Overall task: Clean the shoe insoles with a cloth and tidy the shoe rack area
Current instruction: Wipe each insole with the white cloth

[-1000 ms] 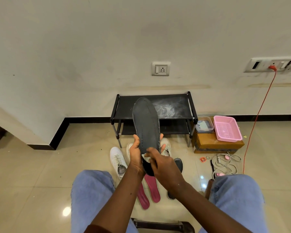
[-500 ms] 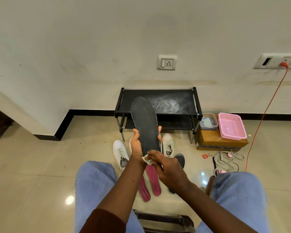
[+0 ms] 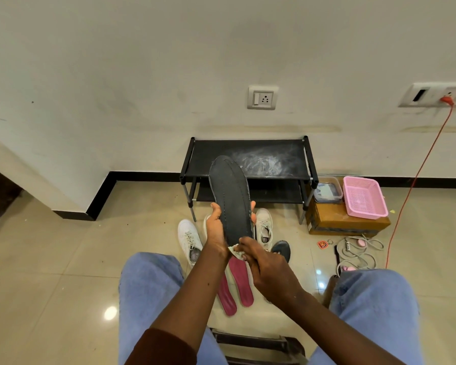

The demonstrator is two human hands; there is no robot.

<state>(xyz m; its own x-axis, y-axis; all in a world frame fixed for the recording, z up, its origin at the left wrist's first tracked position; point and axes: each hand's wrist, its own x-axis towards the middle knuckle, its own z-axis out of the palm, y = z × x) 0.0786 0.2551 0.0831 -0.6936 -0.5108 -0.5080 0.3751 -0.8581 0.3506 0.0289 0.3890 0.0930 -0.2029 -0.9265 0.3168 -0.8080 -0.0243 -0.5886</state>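
Right hand (image 3: pixel 263 264) pinches cloth (image 3: pixel 234 252), mostly hidden under fingers, at heel of dark insole (image 3: pixel 231 201). Left hand (image 3: pixel 216 230) grips insole mid-length, toe up. Left forearm (image 3: pixel 195 291) overlaps pink insoles (image 3: pixel 241 283) on floor (image 3: pixel 63 246). Insole blocks shoe rack (image 3: pixel 274 151) front left.

Scuffed off-white wall (image 3: pixel 142 75) with black skirting (image 3: pixel 142 176) along its foot. White socket (image 3: pixel 262 97) on the wall above a low black rack (image 3: pixel 274 151) dusted with white. Wider switch panel (image 3: pixel 432 94) at far right, orange cord (image 3: pixel 419 175) plugged in and trailing down. Glossy beige tiled floor (image 3: pixel 50 259), with a bright spot of reflected light (image 3: pixel 110 312) at lower left. Jutting wall corner (image 3: pixel 37 180) on the left, darkness beyond.
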